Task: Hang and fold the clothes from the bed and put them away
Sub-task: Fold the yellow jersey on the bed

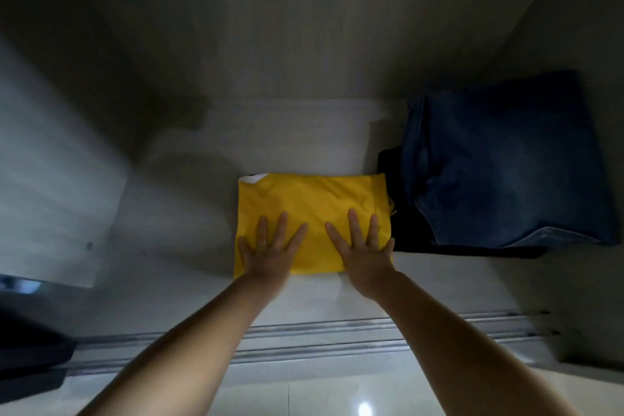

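Observation:
A folded yellow garment [314, 199] lies flat on the pale floor of a wardrobe compartment [189, 213]. A white corner shows at its far left. My left hand [270, 246] presses on its near left part with the fingers spread and straight. My right hand [363, 246] presses beside it on the near right part, fingers also spread. Both forearms reach in from below.
Folded blue jeans [506, 169] lie on a dark folded garment [439, 246] just right of the yellow one. Metal sliding-door rails [337, 334] run across the wardrobe's front edge. A dark object [30, 348] sits at the lower left. Glossy floor tiles [320, 395] are nearest me.

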